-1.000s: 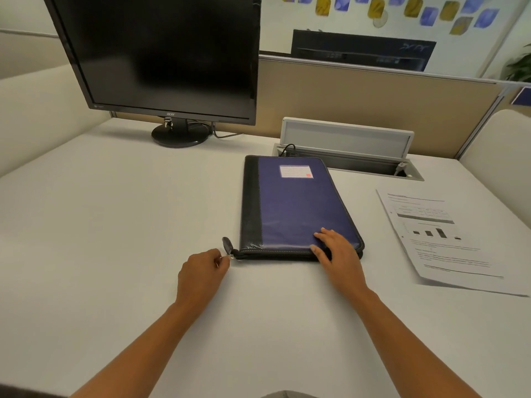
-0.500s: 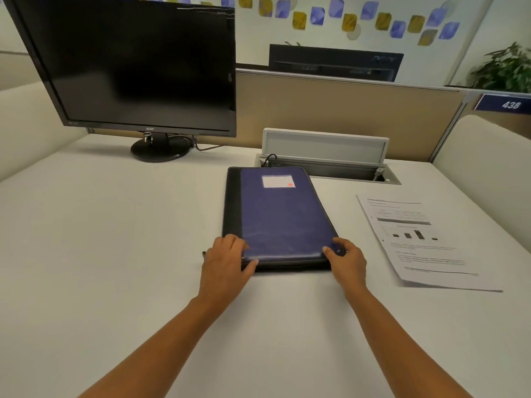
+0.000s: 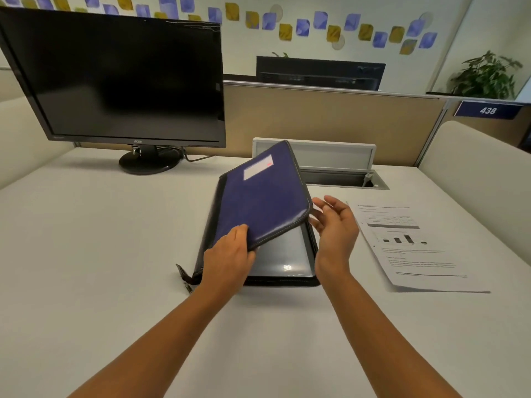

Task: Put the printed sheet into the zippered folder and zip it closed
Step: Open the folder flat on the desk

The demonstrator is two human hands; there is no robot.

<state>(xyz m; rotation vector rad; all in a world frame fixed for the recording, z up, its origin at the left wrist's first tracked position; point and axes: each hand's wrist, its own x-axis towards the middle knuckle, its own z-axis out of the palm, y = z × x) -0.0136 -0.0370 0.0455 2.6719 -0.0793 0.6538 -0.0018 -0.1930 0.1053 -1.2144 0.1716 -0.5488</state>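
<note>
The zippered folder (image 3: 260,201), purple with a black spine, lies unzipped on the white desk (image 3: 100,254), its cover lifted at a slant. A glossy grey inner pocket (image 3: 283,255) shows underneath. My left hand (image 3: 228,261) grips the near edge of the cover, fingers on top. My right hand (image 3: 334,228) hovers with relaxed, spread fingers at the cover's right corner, holding nothing. The zipper pull (image 3: 184,280) hangs at the folder's near left corner. The printed sheet (image 3: 411,245), showing text and a bar chart, lies flat to the right of the folder.
A black monitor (image 3: 123,79) stands at the back left on its round base (image 3: 148,162). Behind the folder a cable box (image 3: 339,173) is sunk in the desk with its lid up. A tan partition (image 3: 330,122) closes the far edge.
My left hand let go of the zipper pull, moved to the folder's near edge and lifted the cover. My right hand came off the cover and now hovers at its right corner.
</note>
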